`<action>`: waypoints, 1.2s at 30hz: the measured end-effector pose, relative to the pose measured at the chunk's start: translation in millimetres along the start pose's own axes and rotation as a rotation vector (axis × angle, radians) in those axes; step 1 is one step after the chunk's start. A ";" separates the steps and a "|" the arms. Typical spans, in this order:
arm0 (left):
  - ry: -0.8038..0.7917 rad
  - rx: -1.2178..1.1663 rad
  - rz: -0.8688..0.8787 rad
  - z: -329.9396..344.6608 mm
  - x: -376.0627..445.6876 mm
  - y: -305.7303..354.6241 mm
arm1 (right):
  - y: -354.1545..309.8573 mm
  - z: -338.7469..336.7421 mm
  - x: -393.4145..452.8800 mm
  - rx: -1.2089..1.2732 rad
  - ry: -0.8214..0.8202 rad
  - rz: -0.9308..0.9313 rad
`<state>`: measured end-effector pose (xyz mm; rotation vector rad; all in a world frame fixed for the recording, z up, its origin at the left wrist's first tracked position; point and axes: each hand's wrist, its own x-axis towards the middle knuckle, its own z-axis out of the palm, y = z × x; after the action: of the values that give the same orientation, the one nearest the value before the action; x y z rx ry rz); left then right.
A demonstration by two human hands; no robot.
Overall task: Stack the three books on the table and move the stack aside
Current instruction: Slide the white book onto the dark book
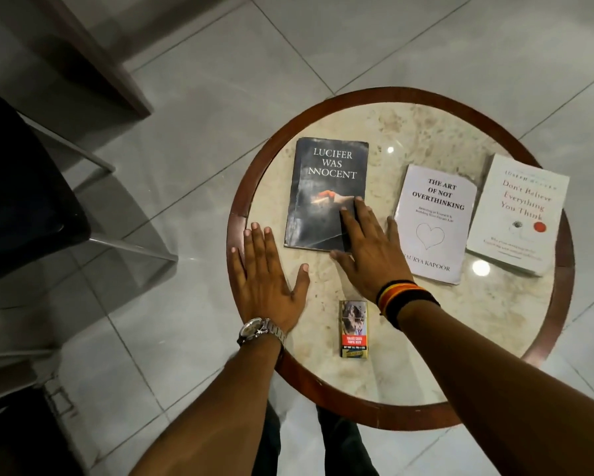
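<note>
Three books lie flat and apart on the round counter [409, 132]: a dark book [323, 187] at left, a white book [436, 221] in the middle, a thicker white book [519, 214] at right. The left hand [264, 280] rests flat, fingers spread, holding nothing. The right hand [367, 252], fingers spread, presses the dark book's near corner.

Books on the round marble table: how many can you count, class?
3, none stacked. Dark "Lucifer Was Innocent" paperback on the left, white "The Art of Not Overthinking" in the middle, white "Don't Believe Everything You Think" on the right.
</note>
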<state>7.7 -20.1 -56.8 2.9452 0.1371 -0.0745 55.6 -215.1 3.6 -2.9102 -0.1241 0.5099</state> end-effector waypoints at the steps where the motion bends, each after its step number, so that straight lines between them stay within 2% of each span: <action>1: 0.002 -0.005 -0.001 0.5 -0.1 -0.3 | 0.8 -1.2 1.6 0.012 0.003 0.003; 4: -0.004 -0.004 -0.004 1.1 0.3 -0.2 | -0.7 -9.9 4.2 0.032 -0.020 -0.011; 7: -0.013 0.001 0.002 0.5 -0.5 -1.3 | 0.7 -21.3 -8.9 0.154 0.054 0.048; 9: -0.020 -0.018 0.003 -1.0 -0.6 -1.5 | 4.0 -25.7 -29.0 0.299 0.184 0.226; 12: -0.032 -0.031 0.005 -5.3 -1.6 0.3 | 12.7 -26.6 -56.7 0.476 0.333 0.633; 15: -0.047 -0.035 -0.001 -8.9 -1.7 0.6 | 24.5 -28.8 -60.1 0.570 0.313 0.956; 18: -0.063 -0.023 -0.004 -9.8 -1.4 0.8 | 35.1 -35.6 -42.6 0.622 0.269 1.138; 21: -0.081 -0.009 -0.009 -10.1 -1.5 1.4 | 42.0 -43.9 -22.7 0.629 0.201 1.227; 26: -0.087 -0.001 -0.018 -9.7 -1.2 2.8 | 58.6 -51.6 -8.0 0.821 0.162 1.381; 30: -0.085 0.003 -0.018 -10.3 -1.6 3.1 | 64.5 -49.5 -8.9 1.036 0.158 1.392; 33: -0.083 0.000 -0.016 -10.3 -1.6 3.1 | 63.5 -51.6 -10.0 1.080 0.151 1.406; 36: -0.087 -0.001 -0.019 -8.8 -0.8 2.2 | 60.3 -48.9 -12.4 1.142 0.196 1.335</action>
<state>7.5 -20.7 -47.7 2.9338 0.1523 -0.2053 63.8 -283.7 41.1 -1.5184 1.5804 0.2461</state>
